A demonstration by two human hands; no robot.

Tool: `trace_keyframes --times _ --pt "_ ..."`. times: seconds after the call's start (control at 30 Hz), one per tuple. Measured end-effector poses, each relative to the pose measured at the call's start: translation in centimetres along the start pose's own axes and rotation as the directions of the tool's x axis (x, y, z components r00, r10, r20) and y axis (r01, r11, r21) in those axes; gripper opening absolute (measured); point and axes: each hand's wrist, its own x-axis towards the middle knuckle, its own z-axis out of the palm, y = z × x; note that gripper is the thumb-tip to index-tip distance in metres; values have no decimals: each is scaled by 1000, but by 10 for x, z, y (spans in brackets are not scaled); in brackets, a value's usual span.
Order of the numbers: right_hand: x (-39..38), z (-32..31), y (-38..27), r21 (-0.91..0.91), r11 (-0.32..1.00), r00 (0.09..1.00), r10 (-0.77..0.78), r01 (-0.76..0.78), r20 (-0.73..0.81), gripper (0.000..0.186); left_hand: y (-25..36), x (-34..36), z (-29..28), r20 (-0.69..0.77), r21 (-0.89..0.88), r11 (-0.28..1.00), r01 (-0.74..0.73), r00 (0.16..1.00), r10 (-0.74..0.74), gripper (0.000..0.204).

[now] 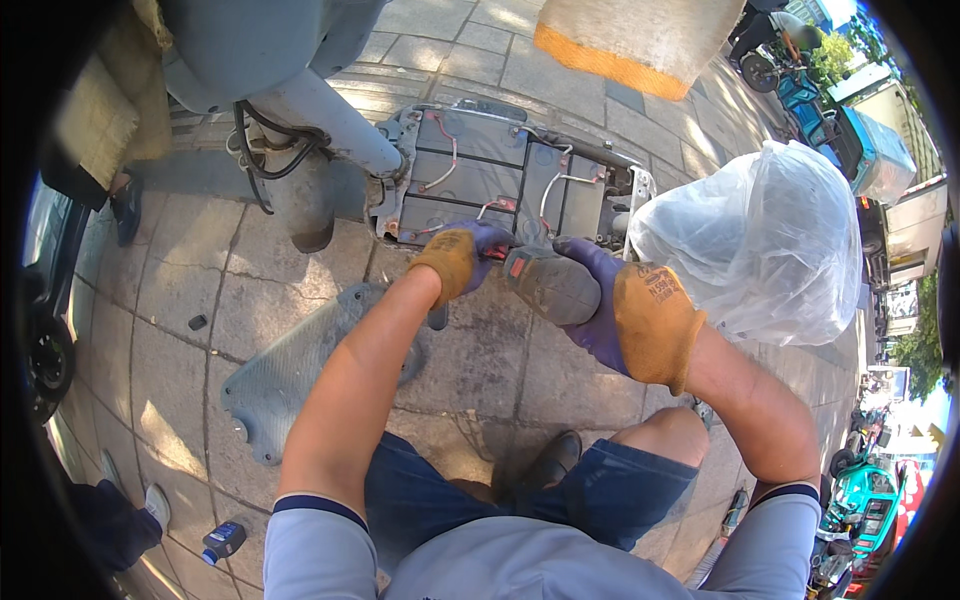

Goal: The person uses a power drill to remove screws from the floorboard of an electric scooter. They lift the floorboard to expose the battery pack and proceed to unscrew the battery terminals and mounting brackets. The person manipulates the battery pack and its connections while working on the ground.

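An open scooter deck (521, 170) holds several dark battery blocks joined by red and white wires. My right hand (628, 310), in a purple and mustard glove, is closed around a dark cordless power tool (549, 283) pointed at the deck's near edge. My left hand (462, 257), gloved alike, has its fingers closed beside the tool's front, at a red piece on that edge; what they grip is hidden. The scooter's grey front column (345, 130) and a black cable loop stand left of the deck.
A plastic-wrapped bundle (750, 240) sits right of the deck. A grey deck cover (265, 390), a small bottle (223, 541) and a pale board (630, 35) surround me. Someone's shoe (156, 507) is at lower left; parked vehicles (860, 500) line the right.
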Motion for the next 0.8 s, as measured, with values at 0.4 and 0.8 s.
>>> trace_keyframes --times 0.4,0.8 --pt "-4 0 -14 189 978 989 -65 90 -134 67 -23 0 24 -154 181 981 -75 983 104 35" --pt "-21 29 28 624 762 963 7 170 -271 48 13 28 26 -155 233 969 76 987 -41 36"
